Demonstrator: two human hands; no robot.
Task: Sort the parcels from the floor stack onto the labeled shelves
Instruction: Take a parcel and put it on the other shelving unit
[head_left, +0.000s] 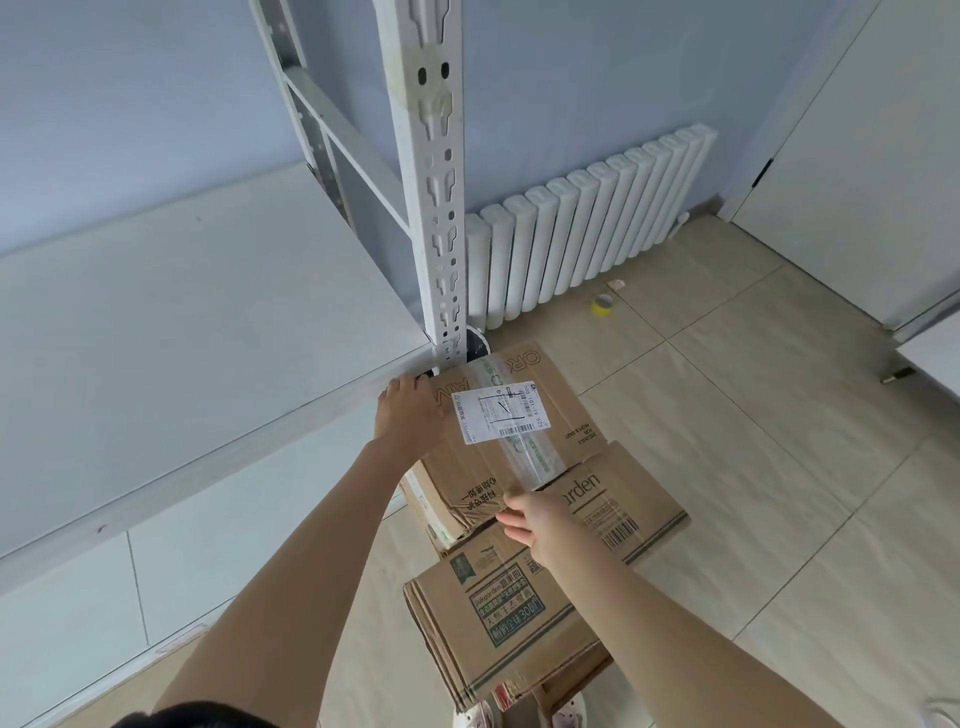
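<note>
- Cardboard, brown: lower box (519, 613) nearest the camera, tilted, green printed panel on top, its near corner close to the bottom of the view.
- Second box (623, 512) with barcode and "garden" print lies under and to the right of the top parcel, its right edge sticking out over the floor tiles (779, 467).
- Top parcel (511, 421) sits on the stack, white shipping label (498, 413) and clear tape strip on its upper face; its far-left corner is just beside the shelf post (439, 208).
- Right hand (530, 514) on the parcel's near edge, fingers curled over the creased flap, gripping it.
- Left hand (408, 410) on the parcel's left far edge, fingers bent round the corner, holding; fingertips partly hidden.
- White shelf board (182, 338) at left, bare top, front edge running diagonally next to the left forearm.
- Open tile floor to the right of the stack; yellow tape roll (603, 304) near the radiator (587, 228), well apart from the boxes.
- White door (857, 156) far right.
</note>
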